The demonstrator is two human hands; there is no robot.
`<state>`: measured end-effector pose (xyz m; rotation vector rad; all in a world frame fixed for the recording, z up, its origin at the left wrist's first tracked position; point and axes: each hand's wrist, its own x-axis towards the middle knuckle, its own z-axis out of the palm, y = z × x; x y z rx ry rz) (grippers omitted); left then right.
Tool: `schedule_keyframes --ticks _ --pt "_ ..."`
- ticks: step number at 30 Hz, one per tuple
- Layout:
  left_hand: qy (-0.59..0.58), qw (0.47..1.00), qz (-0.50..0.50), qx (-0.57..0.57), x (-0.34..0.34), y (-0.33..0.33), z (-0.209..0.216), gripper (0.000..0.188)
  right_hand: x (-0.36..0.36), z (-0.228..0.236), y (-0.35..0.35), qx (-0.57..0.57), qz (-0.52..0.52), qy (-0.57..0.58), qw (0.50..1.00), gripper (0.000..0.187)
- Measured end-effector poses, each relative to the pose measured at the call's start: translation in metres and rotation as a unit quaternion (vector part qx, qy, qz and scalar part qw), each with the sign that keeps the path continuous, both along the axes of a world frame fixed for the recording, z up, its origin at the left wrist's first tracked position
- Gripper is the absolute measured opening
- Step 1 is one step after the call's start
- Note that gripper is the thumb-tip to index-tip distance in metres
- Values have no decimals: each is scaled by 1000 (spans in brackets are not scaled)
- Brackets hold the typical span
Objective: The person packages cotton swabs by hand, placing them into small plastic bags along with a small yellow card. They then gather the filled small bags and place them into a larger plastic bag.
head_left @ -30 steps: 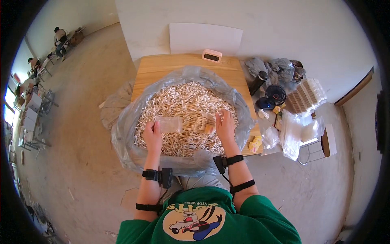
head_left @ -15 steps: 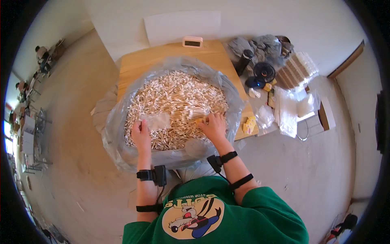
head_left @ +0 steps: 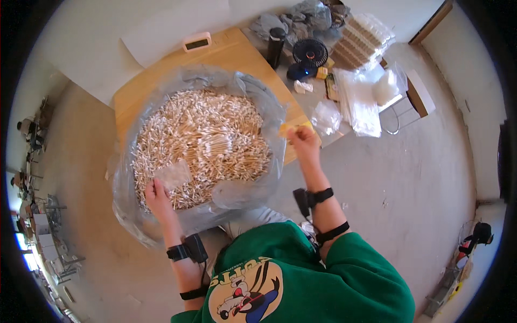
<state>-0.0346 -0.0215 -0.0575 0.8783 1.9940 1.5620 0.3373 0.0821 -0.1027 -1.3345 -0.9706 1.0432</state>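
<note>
My left hand [head_left: 158, 197] pinches a small clear plastic bag [head_left: 173, 175] by its edge, over the near left of a heap of cotton swabs [head_left: 202, 137]. The swabs have wooden sticks and white tips. They fill a large grey plastic bag [head_left: 272, 110] whose rim spreads outward all round. Beyond that rim on the right, above the table's right corner, my right hand [head_left: 305, 142] is closed with the fingertips on a yellow card [head_left: 286, 128]. More yellow shows just behind the fingers, and I cannot tell whether it is separate cards.
The wooden table [head_left: 242, 51] carries a small pink digital clock [head_left: 197, 42]. To the right stand a black bottle [head_left: 276, 47], a black fan [head_left: 310, 53], clear plastic bags [head_left: 356, 102] and a wrapped stack of brown-and-white packs [head_left: 362, 40]. Other people [head_left: 27, 129] sit far left.
My right hand has moved right, from over the swabs to the table corner outside the grey bag. My left hand still holds the small clear bag. The whole view has turned.
</note>
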Motion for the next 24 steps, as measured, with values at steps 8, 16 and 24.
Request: schedule_keyframes --ticks 8,16,24 --pt "-35 997 -51 41 29 17 10 17 72 -81 0 -124 -59 -404 904 21" --pt "-35 997 -56 32 47 17 15 17 62 -62 -25 -50 -82 -497 862 19" --pt "-52 995 -76 34 52 18 8 16 60 -68 -67 94 31 -533 841 25"
